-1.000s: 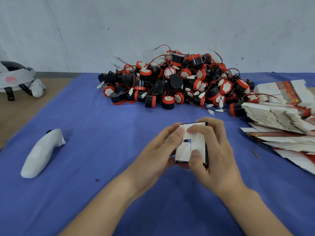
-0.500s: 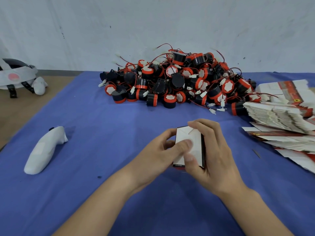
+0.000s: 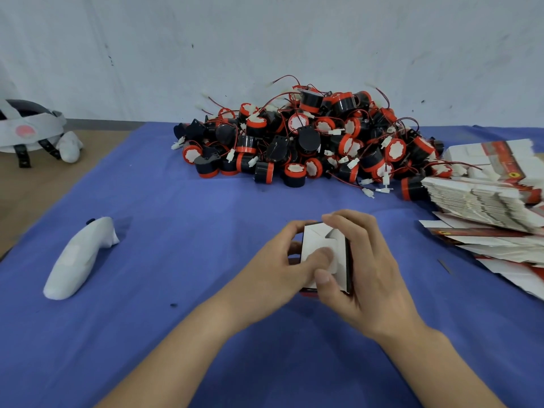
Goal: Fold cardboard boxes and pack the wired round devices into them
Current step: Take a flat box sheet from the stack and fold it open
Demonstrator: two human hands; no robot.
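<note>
The cardboard box point(image 3: 313, 241) is held between both hands low over the blue worktop point(image 3: 176, 219), white flapped end turned up, long axis running away from the body. The left hand point(image 3: 273, 269) is clamped on the left wall, thumb pressed flat on the flaps. The right hand point(image 3: 371, 275) is curled round the right wall, thumb set on the near edge. This end is judged almost closed. The pile of wired round devices point(image 3: 309, 142) lies straight ahead beyond the box, well apart. Both hands are judged about equally near it.
</note>
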